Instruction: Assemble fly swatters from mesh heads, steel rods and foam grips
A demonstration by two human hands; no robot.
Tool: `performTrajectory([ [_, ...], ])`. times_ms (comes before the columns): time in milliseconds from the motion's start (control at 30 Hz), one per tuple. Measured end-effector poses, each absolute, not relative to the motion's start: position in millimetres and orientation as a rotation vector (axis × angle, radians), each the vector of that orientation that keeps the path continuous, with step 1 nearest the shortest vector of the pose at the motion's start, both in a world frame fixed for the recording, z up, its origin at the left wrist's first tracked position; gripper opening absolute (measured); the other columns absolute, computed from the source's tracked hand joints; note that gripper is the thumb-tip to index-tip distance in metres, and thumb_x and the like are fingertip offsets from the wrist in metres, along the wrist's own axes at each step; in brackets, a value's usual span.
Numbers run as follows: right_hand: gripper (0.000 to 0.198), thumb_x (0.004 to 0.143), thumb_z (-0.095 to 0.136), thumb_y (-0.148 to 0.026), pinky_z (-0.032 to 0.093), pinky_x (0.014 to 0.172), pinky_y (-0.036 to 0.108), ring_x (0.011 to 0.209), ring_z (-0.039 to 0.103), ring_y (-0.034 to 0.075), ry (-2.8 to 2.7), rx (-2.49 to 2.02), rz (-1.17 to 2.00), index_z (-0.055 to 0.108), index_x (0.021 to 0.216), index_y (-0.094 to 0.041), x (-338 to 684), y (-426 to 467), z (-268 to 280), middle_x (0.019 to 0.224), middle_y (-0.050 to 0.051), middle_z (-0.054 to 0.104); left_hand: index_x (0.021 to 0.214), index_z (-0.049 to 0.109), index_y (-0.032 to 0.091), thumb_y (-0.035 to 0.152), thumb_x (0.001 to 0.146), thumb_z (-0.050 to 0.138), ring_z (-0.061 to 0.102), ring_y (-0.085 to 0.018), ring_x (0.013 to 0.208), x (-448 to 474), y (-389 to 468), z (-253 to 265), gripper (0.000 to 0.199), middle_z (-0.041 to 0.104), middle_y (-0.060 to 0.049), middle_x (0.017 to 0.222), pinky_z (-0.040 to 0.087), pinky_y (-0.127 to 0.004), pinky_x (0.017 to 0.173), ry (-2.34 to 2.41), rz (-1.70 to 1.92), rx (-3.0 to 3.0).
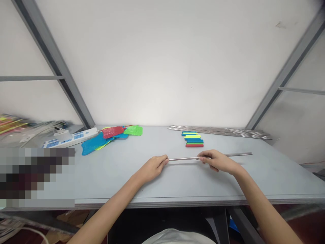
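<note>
A thin metal rod [182, 158] runs sideways just above the grey table, its shadow showing beneath. My left hand [152, 167] is closed around the rod's left end. Near the rod's middle, my right hand [215, 161] pinches it between thumb and fingers, and the free end reaches out to the right. Behind the rod lie several short coloured tubes [194, 142], blue, yellow, green and red. A bundle of similar metal rods [218, 131] rests along the wall. Plastic fly swatter heads [92, 143] in blue, red and green are piled at the left back.
A white power strip [82, 135] with a plug in it lies left of the swatter heads. Cables and bagged colourful items [12, 125] sit farther left. Grey metal frame posts [73, 91] rise on both sides against the white wall. The lower left is blurred out.
</note>
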State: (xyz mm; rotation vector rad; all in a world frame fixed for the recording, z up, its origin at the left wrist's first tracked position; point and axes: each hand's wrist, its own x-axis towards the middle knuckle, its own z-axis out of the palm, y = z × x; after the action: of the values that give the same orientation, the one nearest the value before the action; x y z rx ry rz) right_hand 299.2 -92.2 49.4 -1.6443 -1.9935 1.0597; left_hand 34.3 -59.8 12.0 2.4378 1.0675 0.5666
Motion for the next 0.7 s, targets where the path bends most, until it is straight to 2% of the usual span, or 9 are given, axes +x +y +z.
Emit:
performTrajectory([
  [700, 0.036, 0.073, 0.036, -0.046, 0.033, 0.041, 0.021, 0.038, 0.038, 0.004, -2.011, -1.642, 1.077, 0.053, 0.087, -0.019, 298.3, -90.9, 47.2, 0.075, 0.002, 0.049, 0.065, 0.038, 0.019, 0.031, 0.082, 0.020, 0.037, -0.011, 0.053, 35.4, -60.1, 13.2, 0.028, 0.038, 0.002, 0.056, 0.030, -0.023, 0.054, 1.088, 0.554, 2.404],
])
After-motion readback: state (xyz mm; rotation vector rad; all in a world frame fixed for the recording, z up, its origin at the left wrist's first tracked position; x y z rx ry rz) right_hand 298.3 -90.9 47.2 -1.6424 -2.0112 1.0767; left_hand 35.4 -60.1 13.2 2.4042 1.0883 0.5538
